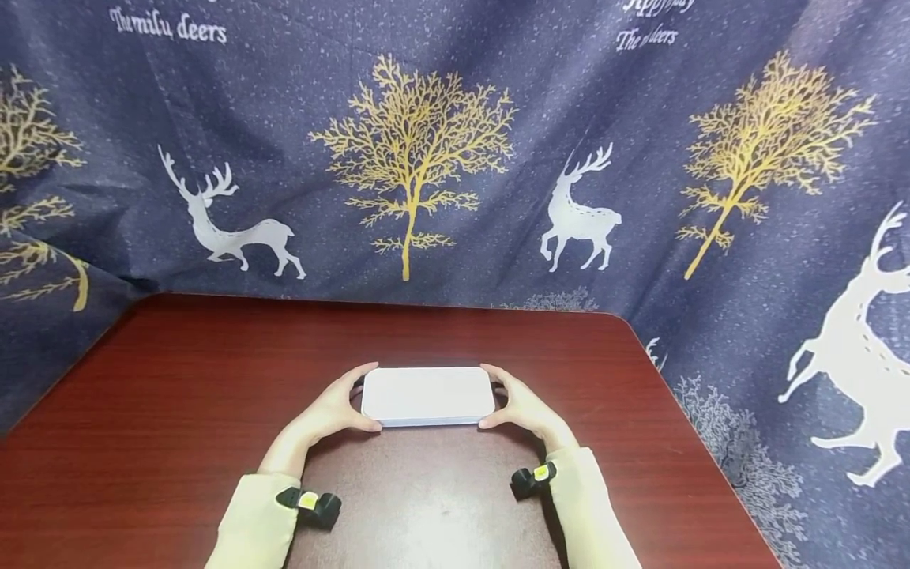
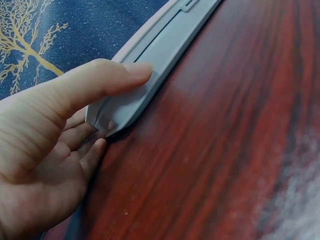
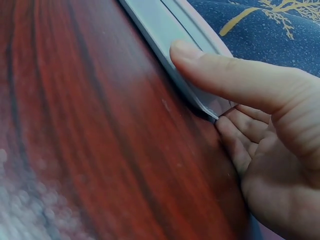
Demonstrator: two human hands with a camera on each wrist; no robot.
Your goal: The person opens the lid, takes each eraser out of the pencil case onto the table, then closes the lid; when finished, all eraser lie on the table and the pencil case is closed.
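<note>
A flat white box (image 1: 428, 393) with rounded corners lies lengthwise across the middle of the table. My left hand (image 1: 334, 407) grips its left end, thumb on the near side and fingers round the far corner. At the other end my right hand (image 1: 522, 407) holds it the same way. In the left wrist view the box's pale grey side (image 2: 150, 82) shows a thin seam and a small latch-like tab (image 2: 188, 5). The right wrist view shows the thumb pressed on that grey side (image 3: 165, 35), with the other fingers partly hidden behind the corner.
The reddish-brown wooden table (image 1: 235, 340) has rounded far corners. Behind it hangs a dark blue cloth (image 1: 455, 39) printed with trees and deer. Each sleeve carries a black strap with a small camera, one on the left wrist (image 1: 310, 503) and one on the right wrist (image 1: 533, 479).
</note>
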